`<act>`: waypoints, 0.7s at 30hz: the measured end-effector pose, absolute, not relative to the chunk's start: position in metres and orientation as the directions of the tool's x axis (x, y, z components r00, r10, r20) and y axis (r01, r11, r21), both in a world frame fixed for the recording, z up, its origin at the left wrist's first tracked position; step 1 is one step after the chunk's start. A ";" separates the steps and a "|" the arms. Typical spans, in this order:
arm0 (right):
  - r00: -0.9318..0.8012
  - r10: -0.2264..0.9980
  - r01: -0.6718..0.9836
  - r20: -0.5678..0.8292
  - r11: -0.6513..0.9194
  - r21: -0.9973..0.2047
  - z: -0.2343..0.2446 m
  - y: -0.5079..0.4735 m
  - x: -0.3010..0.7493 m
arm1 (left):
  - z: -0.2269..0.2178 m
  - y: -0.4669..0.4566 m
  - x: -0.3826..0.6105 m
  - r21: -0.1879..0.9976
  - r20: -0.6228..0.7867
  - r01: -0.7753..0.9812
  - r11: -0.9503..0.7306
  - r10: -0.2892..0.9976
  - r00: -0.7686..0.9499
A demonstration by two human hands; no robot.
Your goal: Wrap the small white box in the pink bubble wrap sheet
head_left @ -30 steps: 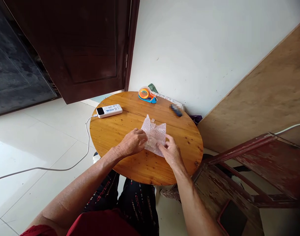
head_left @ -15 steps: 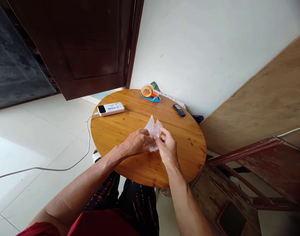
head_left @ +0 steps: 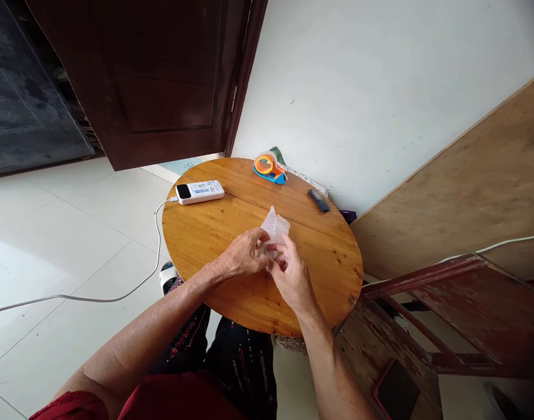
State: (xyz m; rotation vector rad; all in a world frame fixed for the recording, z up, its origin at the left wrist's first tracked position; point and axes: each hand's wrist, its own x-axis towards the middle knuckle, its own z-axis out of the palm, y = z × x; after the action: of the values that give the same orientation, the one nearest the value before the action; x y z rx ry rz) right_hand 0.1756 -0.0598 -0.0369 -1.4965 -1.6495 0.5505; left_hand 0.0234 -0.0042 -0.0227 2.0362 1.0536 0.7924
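A crumpled piece of clear bubble wrap [head_left: 276, 226] is held between my two hands, over the near middle of the round wooden table [head_left: 196, 233]. My left hand [head_left: 247, 252] is closed on its left side, fingers curled inward. From the right, my right hand [head_left: 292, 271] grips the wrap's near part between thumb and fingers. The far end of the wrap sticks up in a point beyond my fingertips. Whether something lies inside the wrap is hidden by my fingers.
A white power bank [head_left: 201, 191] with a cable [head_left: 157, 233] lies at the table's left. Toward the wall stands an orange and blue tape dispenser [head_left: 270, 168]. A dark, partly blurred device [head_left: 318, 200] lies at the right. A worn wooden chair [head_left: 424, 315] stands beside the table.
My fingers have shifted on the bubble wrap and my hands have come closer together. The wrap's far right side now spreads flatter. The view has turned slightly.
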 end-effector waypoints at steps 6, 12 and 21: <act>-0.015 0.942 0.701 0.334 0.248 -0.669 -0.033 -0.065 0.166 | -0.027 -0.004 0.035 0.797 0.123 0.522 -0.304 0.928 0.352; 0.030 0.953 0.569 0.301 0.232 -0.789 -0.023 -0.063 0.200 | -0.032 0.001 0.037 0.721 0.118 0.593 -0.359 0.907 0.405; -0.439 0.851 0.810 0.287 0.513 -0.282 0.000 0.019 0.216 | -0.025 0.009 0.037 0.685 0.129 0.582 -0.438 0.859 0.495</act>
State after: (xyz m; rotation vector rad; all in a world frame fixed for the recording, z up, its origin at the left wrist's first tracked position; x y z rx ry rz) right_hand 0.2158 0.0194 0.0000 -1.3722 -2.3682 0.1438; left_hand 0.0373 0.0085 -0.0255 2.1698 1.1802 0.6340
